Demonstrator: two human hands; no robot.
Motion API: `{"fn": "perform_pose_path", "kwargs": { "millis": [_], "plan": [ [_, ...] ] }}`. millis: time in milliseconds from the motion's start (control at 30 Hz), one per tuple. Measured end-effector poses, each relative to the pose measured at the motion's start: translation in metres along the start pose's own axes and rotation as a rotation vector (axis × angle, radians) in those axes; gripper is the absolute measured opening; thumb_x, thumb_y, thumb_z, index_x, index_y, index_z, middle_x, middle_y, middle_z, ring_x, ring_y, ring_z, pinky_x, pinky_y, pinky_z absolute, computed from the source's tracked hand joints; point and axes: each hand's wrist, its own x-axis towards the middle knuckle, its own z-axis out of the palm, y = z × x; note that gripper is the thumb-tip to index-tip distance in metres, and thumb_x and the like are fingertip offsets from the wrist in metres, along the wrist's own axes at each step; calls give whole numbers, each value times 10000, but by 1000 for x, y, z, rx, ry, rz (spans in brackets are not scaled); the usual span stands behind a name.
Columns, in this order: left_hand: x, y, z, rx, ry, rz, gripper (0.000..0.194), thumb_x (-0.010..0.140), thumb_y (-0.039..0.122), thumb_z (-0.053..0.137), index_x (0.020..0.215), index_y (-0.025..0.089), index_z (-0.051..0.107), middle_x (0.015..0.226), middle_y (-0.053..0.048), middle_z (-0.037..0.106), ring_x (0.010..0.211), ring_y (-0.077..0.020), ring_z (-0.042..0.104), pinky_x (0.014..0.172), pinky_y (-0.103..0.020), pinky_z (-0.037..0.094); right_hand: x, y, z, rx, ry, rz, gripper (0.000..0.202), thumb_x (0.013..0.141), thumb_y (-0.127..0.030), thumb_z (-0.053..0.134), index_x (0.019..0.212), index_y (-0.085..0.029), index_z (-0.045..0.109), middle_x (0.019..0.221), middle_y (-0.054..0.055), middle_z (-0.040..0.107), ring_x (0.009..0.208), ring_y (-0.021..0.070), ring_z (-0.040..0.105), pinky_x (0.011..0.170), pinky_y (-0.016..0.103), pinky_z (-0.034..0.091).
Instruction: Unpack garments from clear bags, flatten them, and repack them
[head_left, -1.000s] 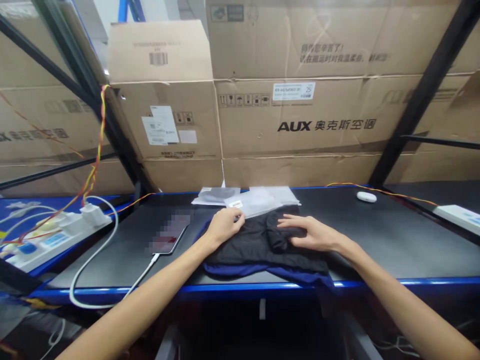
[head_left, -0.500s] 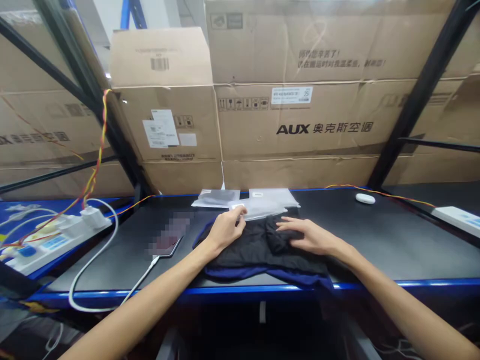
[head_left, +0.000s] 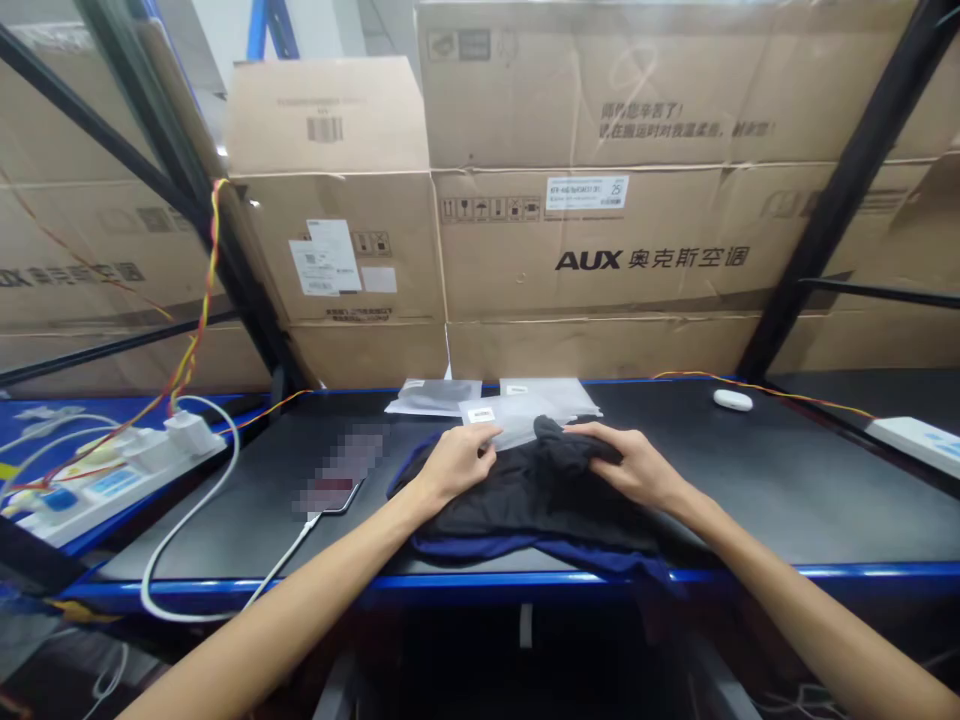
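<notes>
Black cloth (head_left: 495,500) with dark blue cloth (head_left: 480,545) under it lies at the front edge of the dark shelf top. My right hand (head_left: 626,462) grips a bunched, raised part of the black cloth at its right side. At the upper left of the cloth rests my left hand (head_left: 459,462), fingers curled together; what they pinch, if anything, is hidden. Just beyond the hands lie translucent plastic packets, one with a white label (head_left: 481,414), another at the back left (head_left: 436,397) and another at the back right (head_left: 559,392).
A phone (head_left: 343,492) with a white cable lies to the left. Power strips stand at the far left (head_left: 120,480) and far right (head_left: 919,445). A small white case (head_left: 733,400) sits at the back right. Large cardboard boxes (head_left: 600,290) form the back.
My right hand has lifted the bunched black cloth slightly. My left hand has shifted a little right and nearer, uncovering the white label on the middle packet.
</notes>
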Motion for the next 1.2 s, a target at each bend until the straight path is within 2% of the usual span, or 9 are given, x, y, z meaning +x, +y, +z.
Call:
{"fn": "perform_pose_path", "kwargs": {
  "millis": [100,267,367,467,533,667,767,900,1200],
  "plan": [
    [0,1,-1,-22,-42,1,353,822,146,588,1138,238,715,1185,-29,724,1085,-211,684,977,-319,526,8,-7,10,-39,-19,-102,488,803,-192,527,1275,-268,622,1328,33,649,1242,265,587,1074,415,441],
    [0,7,-8,-151,-88,88,402,786,54,532,1083,249,721,1153,-8,730,1063,-183,680,940,-270,525,31,-15,31,-121,-257,-266,505,804,-179,574,1303,-252,612,1402,78,591,1295,271,536,1115,456,393],
    [0,8,-10,-194,-91,96,415,794,61,530,1114,259,707,1179,-3,720,1090,-184,669,959,-281,518,40,-12,33,-105,-347,-285,596,782,-201,615,1374,-255,565,1429,78,566,1355,273,470,1134,471,365],
    [-1,7,-8,-203,-67,51,368,839,110,526,1139,252,685,1183,-17,719,1080,-190,677,957,-296,524,43,-7,30,-63,-387,-222,627,774,-207,622,1396,-242,552,1463,71,534,1436,273,354,1157,468,331],
    [-2,6,-5,-210,-37,-15,307,858,151,538,1125,236,665,1096,-29,743,1006,-193,702,915,-297,544,43,-5,30,-47,-377,-182,597,775,-198,612,1369,-237,579,1453,68,546,1440,283,345,1156,478,328],
    [-2,5,-1,-266,27,-107,215,853,189,564,1052,213,642,984,-36,750,939,-189,718,855,-281,562,46,-5,35,-97,-305,-140,475,825,-212,573,1297,-224,628,1359,78,620,1310,285,511,1098,450,400],
    [-2,7,-1,-267,28,-98,127,850,180,556,917,209,659,922,-22,743,878,-174,712,814,-263,557,52,-9,42,-265,-237,-6,344,884,-267,542,1188,-161,665,1228,133,680,1124,289,632,994,414,473],
    [-2,10,-4,-239,34,-58,122,840,160,555,881,203,661,879,-13,728,822,-163,688,770,-257,538,63,-18,54,-538,-216,205,350,935,-340,508,1151,-97,639,1129,211,695,1057,338,654,907,424,495],
    [1,6,-3,-332,20,-31,145,816,152,550,892,187,668,930,-35,722,867,-170,680,791,-261,550,88,-31,75,-661,-216,297,330,946,-274,451,1013,-66,698,1103,270,688,1006,369,670,926,484,463]
  ]
}}
